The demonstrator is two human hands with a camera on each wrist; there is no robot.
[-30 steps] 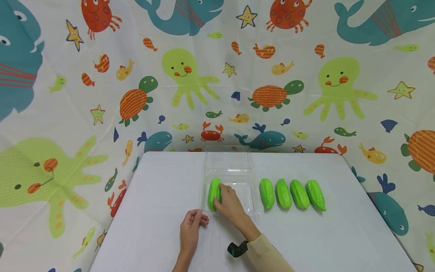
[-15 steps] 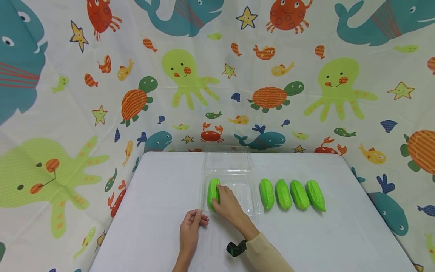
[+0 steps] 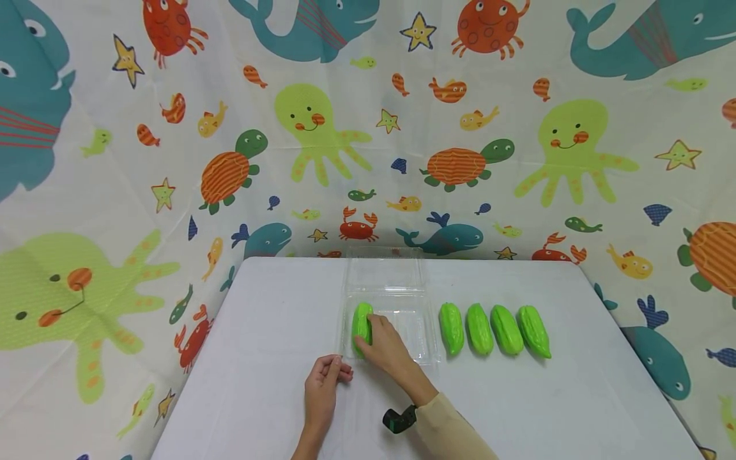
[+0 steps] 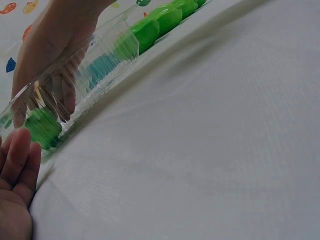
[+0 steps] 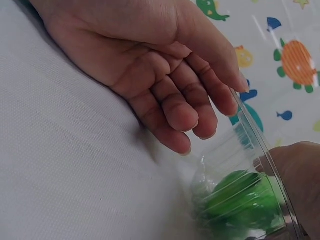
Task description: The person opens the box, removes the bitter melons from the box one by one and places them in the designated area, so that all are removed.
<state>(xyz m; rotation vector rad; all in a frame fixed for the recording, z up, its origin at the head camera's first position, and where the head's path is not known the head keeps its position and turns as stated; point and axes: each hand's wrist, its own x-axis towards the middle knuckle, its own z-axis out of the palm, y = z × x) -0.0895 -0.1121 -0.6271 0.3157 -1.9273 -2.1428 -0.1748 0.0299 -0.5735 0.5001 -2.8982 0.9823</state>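
A clear plastic container (image 3: 422,332) lies on the table, its lid folded back. At its left side inside sits a long, ridged green fruit (image 3: 362,317). My right hand (image 3: 393,350) reaches in from the right and grips this fruit between thumb and fingers. At the container's near-left corner is my left hand (image 3: 323,386). In the right wrist view the left hand (image 5: 160,75) pinches the rim between thumb and forefinger, its other fingers loosely curled. Through the clear wall in the left wrist view, the held fruit (image 4: 44,129) shows beneath the right hand (image 4: 52,55).
Several similar green fruits (image 3: 479,328) lie in a row to the right of the container. A white cloth covers the table (image 3: 276,313). Behind it hangs a curtain (image 3: 339,153) printed with sea animals. The raised lid (image 3: 385,273) stands towards the back edge.
My right hand has shifted very slightly left with the fruit, and its thumb has moved a little on it. The left hand has stayed in place.
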